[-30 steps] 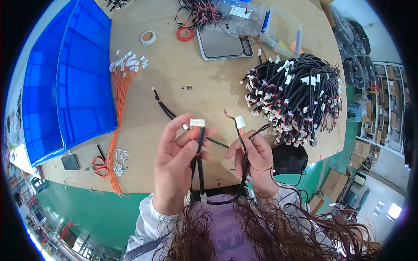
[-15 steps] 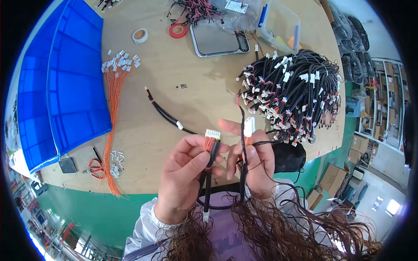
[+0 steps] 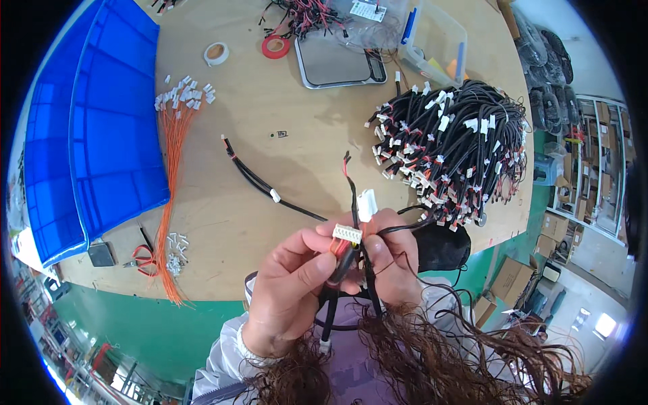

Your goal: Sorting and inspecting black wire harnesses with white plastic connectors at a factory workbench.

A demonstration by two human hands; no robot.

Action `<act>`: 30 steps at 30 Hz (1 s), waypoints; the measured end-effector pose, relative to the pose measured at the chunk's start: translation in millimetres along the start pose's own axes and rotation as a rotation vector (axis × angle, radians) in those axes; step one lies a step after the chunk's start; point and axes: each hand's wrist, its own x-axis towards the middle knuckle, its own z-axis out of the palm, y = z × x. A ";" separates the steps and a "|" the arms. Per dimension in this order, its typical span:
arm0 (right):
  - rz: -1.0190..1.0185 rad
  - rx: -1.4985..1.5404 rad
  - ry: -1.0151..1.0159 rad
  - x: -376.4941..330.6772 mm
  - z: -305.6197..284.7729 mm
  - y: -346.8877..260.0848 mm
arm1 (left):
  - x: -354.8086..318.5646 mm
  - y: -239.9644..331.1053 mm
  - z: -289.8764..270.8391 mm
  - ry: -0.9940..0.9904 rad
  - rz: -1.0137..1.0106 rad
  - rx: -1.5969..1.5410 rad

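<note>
White plastic on both sides now, and the gap between has all but gone! The left hand [image 3: 290, 283] has come across, bringing its wide plug [image 3: 347, 234] in just beside the tall plug [image 3: 366, 205] in the right hand [image 3: 393, 270], where a moment ago bare space lay between them. For the work, I'd say that puts two ends at one spot, under one glance; whether the plugs actually touch, I cannot tell from this angle.

Look at the grips! Left thumb and fingers are pinched together on the reddish wires [image 3: 339, 249] under the wide plug, so it pokes up past the thumb tip, on the inner side of the hand, slotted face showing and slightly tilted. Right thumb and fingers are clamped below the tall plug, around its short orange leads [image 3: 368, 227], leaving the plug standing clear above them. Just left of it a black wire [image 3: 353, 194] rises to a thin reddish end.

Out on the table [image 3: 236, 101], a loose cable [image 3: 250, 174] slants up and left from behind the left hand. Beyond the right hand sits a heap of black cables [image 3: 466, 148], and well off left, long orange wires [image 3: 174, 175] lie beside the blue bin [image 3: 121, 135].
</note>
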 end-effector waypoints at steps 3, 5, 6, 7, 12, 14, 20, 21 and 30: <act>-0.026 0.024 0.001 1.6 7.3 -1.8 | -2.9 0.4 -1.5 -0.005 -0.012 -0.036; -0.083 0.318 -0.043 2.0 7.7 1.3 | -3.0 -0.7 -1.9 -0.006 -0.020 -0.052; -0.111 0.352 -0.086 6.1 6.2 1.4 | -1.7 -2.1 -1.8 0.002 -0.026 -0.062; -0.111 0.347 -0.084 5.4 7.2 -0.6 | -0.9 -3.4 -2.2 0.011 -0.032 -0.071; -0.090 0.170 -0.041 5.3 2.4 -0.8 | -3.1 -6.1 -4.9 0.026 -0.040 -0.082; -0.123 0.134 -0.085 5.2 2.7 2.6 | -4.1 -7.8 -7.9 0.048 -0.034 -0.094; -0.134 0.044 -0.031 5.6 9.2 -2.9 | -3.3 -11.7 -14.1 0.075 -0.039 -0.121; -0.122 0.036 -0.066 5.4 9.8 -4.9 | -4.7 -11.0 -13.5 0.092 -0.037 -0.118; 0.000 0.027 0.100 8.1 18.5 -11.7 | -4.9 -12.4 -13.4 0.106 -0.030 -0.121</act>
